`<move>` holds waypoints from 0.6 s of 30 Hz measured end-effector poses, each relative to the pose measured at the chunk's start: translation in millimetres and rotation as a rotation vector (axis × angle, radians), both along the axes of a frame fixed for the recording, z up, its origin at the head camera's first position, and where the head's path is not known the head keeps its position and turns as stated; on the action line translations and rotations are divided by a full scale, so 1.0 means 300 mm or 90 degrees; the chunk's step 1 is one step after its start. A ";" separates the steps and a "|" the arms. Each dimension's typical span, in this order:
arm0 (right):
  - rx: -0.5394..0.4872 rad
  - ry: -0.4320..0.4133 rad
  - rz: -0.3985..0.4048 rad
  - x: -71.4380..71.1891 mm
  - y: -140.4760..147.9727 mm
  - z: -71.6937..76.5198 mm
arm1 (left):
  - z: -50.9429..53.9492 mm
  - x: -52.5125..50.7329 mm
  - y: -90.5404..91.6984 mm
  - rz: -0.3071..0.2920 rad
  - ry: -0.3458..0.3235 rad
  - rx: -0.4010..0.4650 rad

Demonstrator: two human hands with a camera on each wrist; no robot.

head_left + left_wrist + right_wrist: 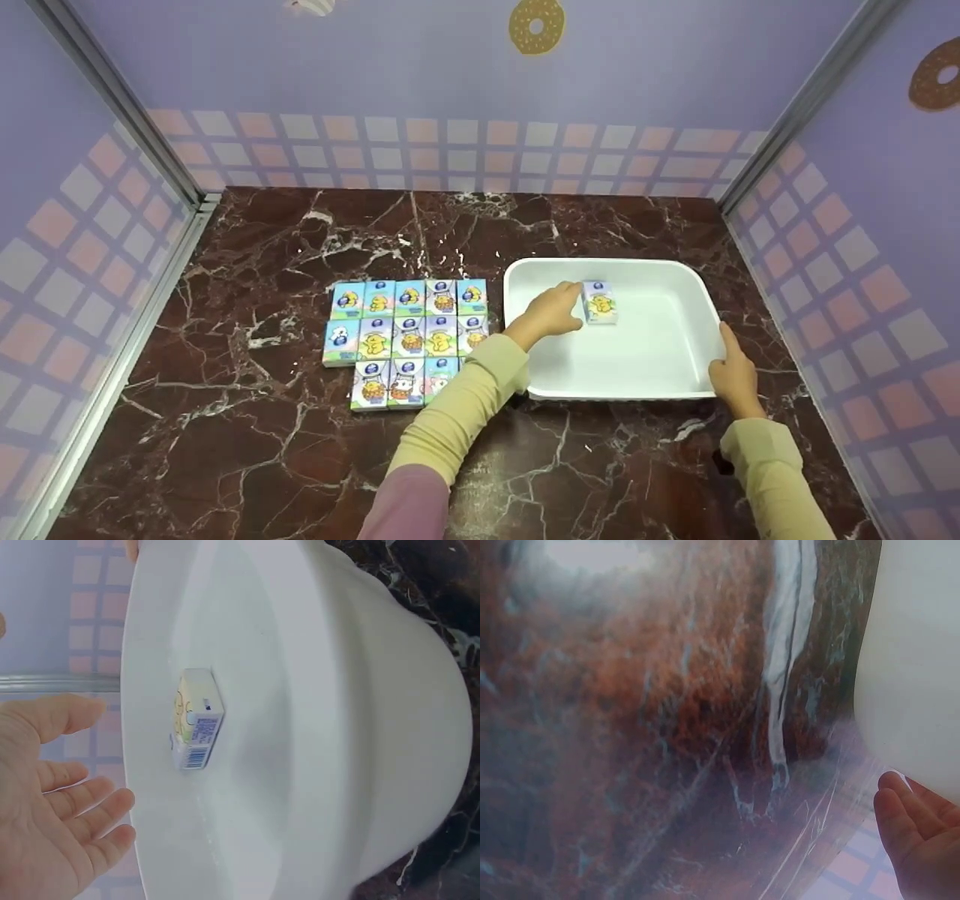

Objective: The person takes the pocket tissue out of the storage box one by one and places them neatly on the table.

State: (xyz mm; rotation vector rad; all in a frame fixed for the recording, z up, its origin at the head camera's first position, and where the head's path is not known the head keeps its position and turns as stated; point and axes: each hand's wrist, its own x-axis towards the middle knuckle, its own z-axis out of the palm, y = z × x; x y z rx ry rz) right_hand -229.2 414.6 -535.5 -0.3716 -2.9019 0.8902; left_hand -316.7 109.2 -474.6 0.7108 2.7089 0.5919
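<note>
My left hand (553, 311) hovers over the left part of a white plastic tub (686, 300), its fingers spread and relaxed. Just right of its fingertips, one small cartoon-printed tissue pack (600, 303) lies on the tub's floor. The left wrist view shows a gap between the left hand (67, 802) and that tissue pack (199, 720), whose barcode end is visible. At the tub's right side, my right hand (735, 373) touches the outer wall near the rim with fairly straight fingers. The right wrist view shows part of the right hand (922, 836) beside the tub wall (915, 652).
Left of the tub, several similar tissue packs (409, 337) lie in three close rows on the dark marble-patterned tabletop (225, 427). My left forearm covers part of the nearest row. Purple checked panels (465, 150) enclose the back and both sides.
</note>
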 end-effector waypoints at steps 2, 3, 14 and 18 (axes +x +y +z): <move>0.003 0.008 0.003 0.000 0.001 0.000 | -0.005 -0.012 0.010 0.005 -0.005 -0.001; 0.004 0.010 0.004 0.000 0.002 0.000 | -0.008 -0.018 0.015 0.007 -0.004 -0.002; 0.000 -0.006 -0.002 0.003 -0.008 0.009 | -0.066 -0.065 0.046 0.037 -0.003 -0.010; -0.005 -0.005 -0.005 0.005 -0.008 0.008 | -0.079 -0.070 0.056 0.049 -0.016 0.002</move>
